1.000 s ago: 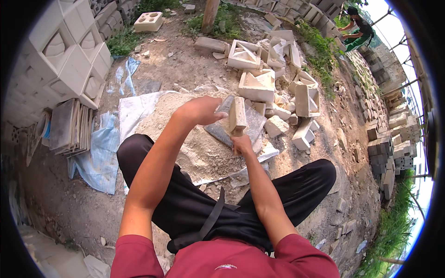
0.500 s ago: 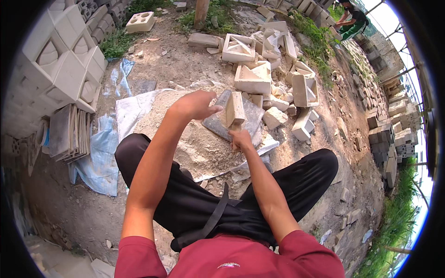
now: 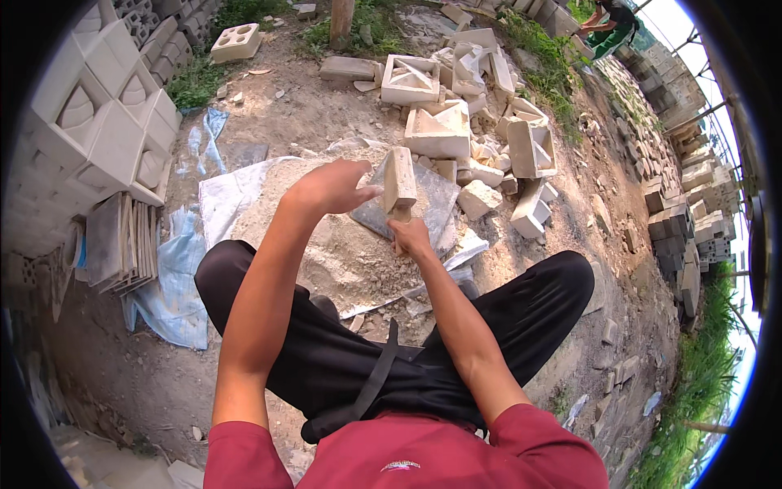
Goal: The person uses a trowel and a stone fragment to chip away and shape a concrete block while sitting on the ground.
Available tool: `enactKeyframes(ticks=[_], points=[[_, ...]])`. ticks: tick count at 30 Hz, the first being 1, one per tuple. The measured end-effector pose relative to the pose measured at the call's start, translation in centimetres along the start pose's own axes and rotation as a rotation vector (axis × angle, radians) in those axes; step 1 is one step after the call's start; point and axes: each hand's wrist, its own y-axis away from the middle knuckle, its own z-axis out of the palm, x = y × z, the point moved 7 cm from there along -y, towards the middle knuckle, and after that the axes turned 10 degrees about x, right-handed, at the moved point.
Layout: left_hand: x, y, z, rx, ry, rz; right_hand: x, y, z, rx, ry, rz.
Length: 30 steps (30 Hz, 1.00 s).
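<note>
My right hand [image 3: 410, 236] is closed around the short handle of a mallet with a pale, block-shaped head [image 3: 399, 179]. The head stands up over a flat grey slab [image 3: 440, 194] that lies beside a heap of pale crushed rubble [image 3: 326, 248]. Over that heap, left of the mallet, my left hand [image 3: 332, 187] hangs with fingers and thumb apart. No object shows between them, though the back of the hand hides the palm. The mallet head and the left hand are a small gap apart.
Broken pale decorative blocks [image 3: 437, 130] are piled beyond the slab. Moulded blocks [image 3: 106, 106] are stacked at left, above thin upright boards [image 3: 122, 244]. Blue sheeting [image 3: 175, 285] lies near my left knee. Another person [image 3: 611, 28] works at the far right, near rows of bricks.
The mallet has shifted slightly left, closer to my left hand. My left hand keeps nearly the same pose; the whole view has moved a little.
</note>
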Motion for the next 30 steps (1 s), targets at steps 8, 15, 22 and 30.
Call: enactKeyframes(ticks=[8,15,22,30], points=[[0.7,-0.7,-0.3,-0.035,0.024,-0.01,0.2,-0.1,-1.2,0.095,0.195,-0.195],[0.8,-0.2,0.2,-0.019,0.07,0.001,-0.4,-0.6,-1.4,0.088,0.071,-0.155],[-0.5,-0.6,0.5,-0.024,0.015,-0.037,0.4,-1.0,-2.5,-0.051,0.069,-0.061],[0.5,-1.0,0.3,-0.021,0.024,-0.001,3.8,-1.4,-4.0,0.114,-0.042,0.06]])
